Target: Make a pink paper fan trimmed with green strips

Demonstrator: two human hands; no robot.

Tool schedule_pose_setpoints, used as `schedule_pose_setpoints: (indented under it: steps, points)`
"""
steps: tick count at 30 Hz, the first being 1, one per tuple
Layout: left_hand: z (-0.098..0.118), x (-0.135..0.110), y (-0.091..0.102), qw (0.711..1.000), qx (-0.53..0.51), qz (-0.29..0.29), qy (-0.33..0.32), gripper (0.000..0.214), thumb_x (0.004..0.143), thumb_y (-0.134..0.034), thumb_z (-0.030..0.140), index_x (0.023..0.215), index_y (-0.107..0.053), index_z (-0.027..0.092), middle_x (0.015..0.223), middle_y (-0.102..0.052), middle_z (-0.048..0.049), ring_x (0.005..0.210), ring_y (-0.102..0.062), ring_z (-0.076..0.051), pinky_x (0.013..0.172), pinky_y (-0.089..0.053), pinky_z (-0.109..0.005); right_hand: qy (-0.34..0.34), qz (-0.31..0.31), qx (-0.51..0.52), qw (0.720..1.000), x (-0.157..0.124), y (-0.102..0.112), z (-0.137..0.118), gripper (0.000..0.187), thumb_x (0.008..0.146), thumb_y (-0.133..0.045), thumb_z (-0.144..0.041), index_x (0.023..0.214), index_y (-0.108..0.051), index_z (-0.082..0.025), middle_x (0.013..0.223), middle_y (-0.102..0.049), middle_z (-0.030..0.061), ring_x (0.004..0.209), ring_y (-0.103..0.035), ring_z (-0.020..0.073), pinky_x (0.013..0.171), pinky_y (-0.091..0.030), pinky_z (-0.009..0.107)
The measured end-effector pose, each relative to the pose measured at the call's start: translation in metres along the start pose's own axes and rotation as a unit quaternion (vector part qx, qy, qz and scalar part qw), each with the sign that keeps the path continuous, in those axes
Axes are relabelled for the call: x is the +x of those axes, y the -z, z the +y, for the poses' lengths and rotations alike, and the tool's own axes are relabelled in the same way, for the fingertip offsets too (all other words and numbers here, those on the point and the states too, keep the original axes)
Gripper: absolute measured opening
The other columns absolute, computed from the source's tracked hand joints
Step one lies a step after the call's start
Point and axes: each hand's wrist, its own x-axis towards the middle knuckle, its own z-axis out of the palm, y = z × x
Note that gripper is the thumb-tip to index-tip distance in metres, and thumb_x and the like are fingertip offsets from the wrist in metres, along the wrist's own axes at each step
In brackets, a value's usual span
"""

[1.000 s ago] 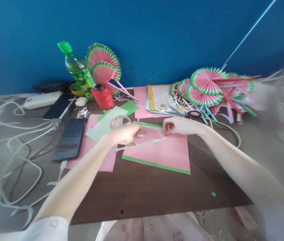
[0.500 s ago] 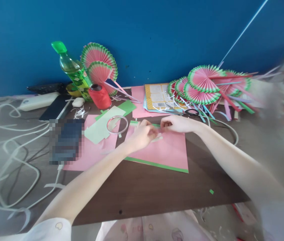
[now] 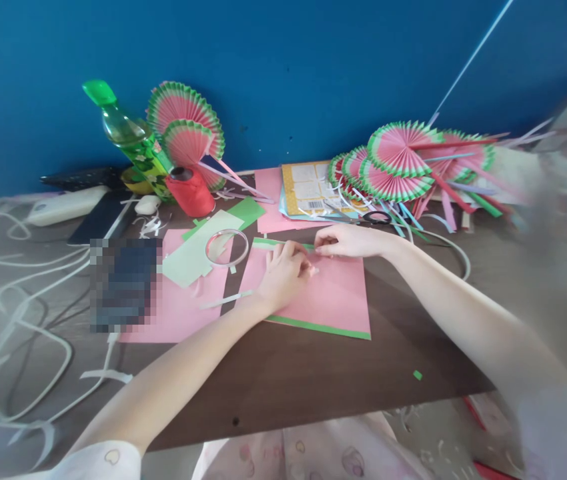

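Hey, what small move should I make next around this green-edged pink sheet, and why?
Perhaps draw the pale strip clear with your left hand: it sticks out past the left edge of the green-edged pink sheet, close to that hand, and could get in the way.

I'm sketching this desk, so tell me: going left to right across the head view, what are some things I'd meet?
White block, green-capped bottle, red spool, clear ring, left hand, right hand, small green scrap.
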Motion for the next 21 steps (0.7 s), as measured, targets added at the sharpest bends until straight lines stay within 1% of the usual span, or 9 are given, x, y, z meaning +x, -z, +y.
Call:
schedule_pose_setpoints:
  steps: [5,10,15,21]
  points:
    - [0.0025,0.0005,0.0001,1.000,0.012,0.004,0.008,0.016,0.084,-0.048,0.024,0.078,-0.061,0.018,0.109,-0.054,-0.0051,0.103,-0.043,-0.023,0.088,-0.035,-0.039,0.005,0.000,0.007,1.000,-0.0003,0.0008,-0.0003,0.023,0.077,-0.048,-0.037,0.080,-0.059,-0.017,0.076,-0.062,0.0032,0.066,-0.054,0.0140,0.060,-0.039,0.025]
    - [0.0054,0.0013,0.0022,1.000,0.022,-0.001,0.022,0.015,0.081,-0.048,0.022,0.076,-0.061,0.019,0.108,-0.053,-0.0061,0.103,-0.043,-0.024,0.086,-0.036,-0.039,-0.005,0.002,0.013,1.000,-0.0011,0.0012,-0.0035,0.019,0.076,-0.050,-0.035,0.079,-0.058,-0.017,0.073,-0.061,0.0023,0.065,-0.052,0.0130,0.060,-0.038,0.024]
    - [0.0062,0.0034,0.0030,0.999,0.021,-0.008,0.028,0.016,0.080,-0.049,0.025,0.072,-0.061,0.018,0.106,-0.052,-0.0064,0.103,-0.042,-0.024,0.084,-0.036,-0.040,-0.011,0.004,0.015,1.000,-0.0008,0.0006,-0.0037,0.020,0.077,-0.050,-0.035,0.079,-0.058,-0.017,0.072,-0.061,0.0021,0.064,-0.051,0.0130,0.060,-0.037,0.025]
    - [0.0084,0.0056,0.0041,0.999,0.025,-0.020,0.043,0.016,0.080,-0.048,0.025,0.073,-0.062,0.018,0.105,-0.050,-0.0067,0.105,-0.041,-0.025,0.086,-0.036,-0.041,-0.004,0.007,0.005,1.000,-0.0003,0.0003,-0.0039,0.019,0.077,-0.050,-0.034,0.078,-0.058,-0.017,0.075,-0.062,0.0027,0.064,-0.051,0.0124,0.061,-0.037,0.024]
